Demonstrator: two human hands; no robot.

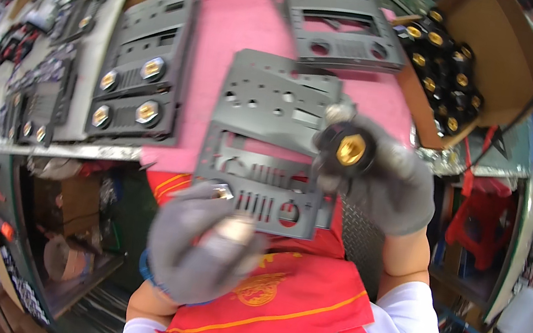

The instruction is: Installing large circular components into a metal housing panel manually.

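My right hand [392, 186], in a grey glove, grips a round black fitting [366, 160] with a gold-coloured threaded centre facing up. It is held above the right edge of a grey metal panel [253, 119] with holes and slots. My left hand [201, 247], also gloved, is at the panel's lower left corner with its fingers curled. Blur hides what, if anything, those fingers hold. A shiny hex nut [223, 192] shows right by its fingertips; whether it sits in the panel or in the hand is unclear. The panel's near edge lies over my red apron [273, 300].
At the right, an open cardboard box [509, 44] holds many black fittings. Stacked panels [146, 43] with hex nuts lie at the left of the pink mat [228, 14]. Another grey panel [340, 11] lies at the back. A red stool [477, 221] stands lower right.
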